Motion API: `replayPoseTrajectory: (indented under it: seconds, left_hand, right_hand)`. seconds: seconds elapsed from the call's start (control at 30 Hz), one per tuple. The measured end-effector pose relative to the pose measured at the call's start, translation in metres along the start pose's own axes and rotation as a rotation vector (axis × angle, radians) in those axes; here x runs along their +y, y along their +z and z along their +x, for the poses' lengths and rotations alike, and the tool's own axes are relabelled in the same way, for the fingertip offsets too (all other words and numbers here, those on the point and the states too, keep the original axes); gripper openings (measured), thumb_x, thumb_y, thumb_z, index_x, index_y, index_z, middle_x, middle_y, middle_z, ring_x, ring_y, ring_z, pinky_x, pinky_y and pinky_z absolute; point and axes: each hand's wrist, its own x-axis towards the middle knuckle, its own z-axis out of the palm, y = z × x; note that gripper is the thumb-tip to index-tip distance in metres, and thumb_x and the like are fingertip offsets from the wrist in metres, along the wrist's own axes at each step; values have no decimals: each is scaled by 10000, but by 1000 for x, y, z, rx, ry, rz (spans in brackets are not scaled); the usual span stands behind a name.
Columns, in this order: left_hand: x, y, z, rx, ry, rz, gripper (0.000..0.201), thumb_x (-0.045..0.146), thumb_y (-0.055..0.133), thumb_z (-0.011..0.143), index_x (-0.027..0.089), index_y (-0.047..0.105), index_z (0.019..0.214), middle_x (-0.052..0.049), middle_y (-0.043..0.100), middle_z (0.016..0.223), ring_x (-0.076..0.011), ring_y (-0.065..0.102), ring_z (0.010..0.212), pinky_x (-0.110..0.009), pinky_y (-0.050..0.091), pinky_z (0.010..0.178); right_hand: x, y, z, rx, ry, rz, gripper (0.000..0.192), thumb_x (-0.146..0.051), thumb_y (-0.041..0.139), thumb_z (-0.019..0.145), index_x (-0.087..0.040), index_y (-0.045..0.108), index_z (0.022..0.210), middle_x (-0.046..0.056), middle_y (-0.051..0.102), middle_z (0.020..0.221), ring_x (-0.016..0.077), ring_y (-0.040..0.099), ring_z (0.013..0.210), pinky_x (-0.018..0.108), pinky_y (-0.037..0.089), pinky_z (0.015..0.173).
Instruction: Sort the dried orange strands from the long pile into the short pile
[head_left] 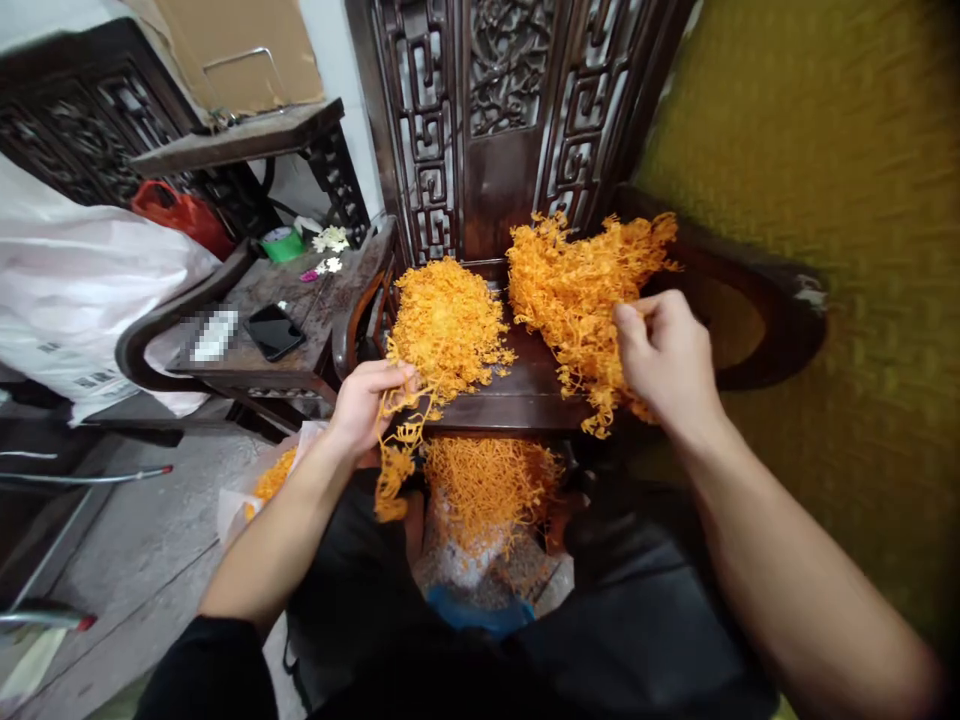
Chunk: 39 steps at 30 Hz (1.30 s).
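Note:
My left hand (369,405) is closed in a pinch on an orange lacy strand (396,470), which hangs down past the seat's front edge. Just beyond it, a rounded heap of orange frilly pieces (450,325) rests on the dark wooden chair seat (517,410). On the right of the seat lies a second, looser orange heap (581,290). My right hand (667,360) is closed at this heap's near right side, thumb against curled fingers; what it pinches there is hidden. Below the seat, between my knees, is a mass of thin orange strands (491,485).
A carved chair back (506,180) rises behind the heaps. To the left, a side seat holds a phone (274,332) and a green tape roll (283,244). White sacks (90,290) stand farther left. A curved armrest (780,310) and yellow woven surface (840,200) are right.

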Motion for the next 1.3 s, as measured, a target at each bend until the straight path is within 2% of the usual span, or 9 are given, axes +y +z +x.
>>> replayPoseTrajectory:
  seconds: [0.2,0.37,0.47,0.6,0.73,0.93,1.03,1.13,1.3]
  left_hand:
    - [-13,2,-6,-142,-124,186,273,369,762,742,143,731,593,-49,619,549,-102,525,497,-242,344,499]
    - [-19,12,-6,-256,-147,286,292,405,756,783,164,749,617,-30,615,551,-112,523,521,-252,344,527]
    - [-21,13,-6,-346,-135,362,278,379,747,801,169,749,619,-25,633,586,-108,518,559,-248,346,558]
    - [-19,9,-9,-390,-166,398,294,335,735,784,175,701,540,-4,556,504,-94,424,480,-258,279,498]
    - [-18,3,-10,-394,-185,448,296,378,726,805,180,728,584,0,542,493,-97,421,471,-260,265,487]
    - [-16,7,-10,-450,-220,502,305,403,712,837,174,732,635,-19,633,610,-104,487,554,-254,343,565]
    - [-13,11,-10,-504,-238,527,313,420,706,849,177,731,653,-14,635,633,-111,502,581,-252,365,588]
    - [-11,13,-10,-563,-252,571,327,429,692,862,178,728,655,0,600,604,-113,486,570,-252,354,575]
    - [-11,18,-11,-612,-252,646,303,396,693,850,174,729,647,-5,619,617,-126,516,603,-260,386,613]
  right_hand:
    - [-28,14,-29,-520,255,652,360,-484,659,955,-245,572,1210,1,620,914,103,513,590,263,338,479]
    - [-59,34,-49,-672,492,831,394,-604,673,912,-215,615,939,-73,307,655,70,278,494,240,160,432]
    - [-55,36,-41,-572,463,803,448,-601,730,872,-224,511,770,-89,279,569,67,228,464,245,170,425]
    - [-32,19,-8,-159,429,840,470,-522,806,808,-240,434,748,-80,353,589,74,283,467,230,234,417]
    - [-22,5,3,-237,490,785,377,-481,844,756,-222,588,855,23,667,853,82,460,534,228,280,428]
    - [-55,13,-38,-735,111,484,337,-421,610,989,-221,716,1239,13,597,809,131,501,653,285,398,590]
    - [-61,13,-42,-825,-121,283,488,-440,741,900,-194,707,1321,11,569,820,158,517,752,301,421,687]
    - [-55,13,-36,-980,-139,255,706,-451,816,833,-181,617,1454,-44,478,731,128,433,662,268,370,625]
    - [-48,15,-32,-1205,-188,312,470,-447,784,864,-169,737,1240,-50,485,719,111,432,648,250,348,611]
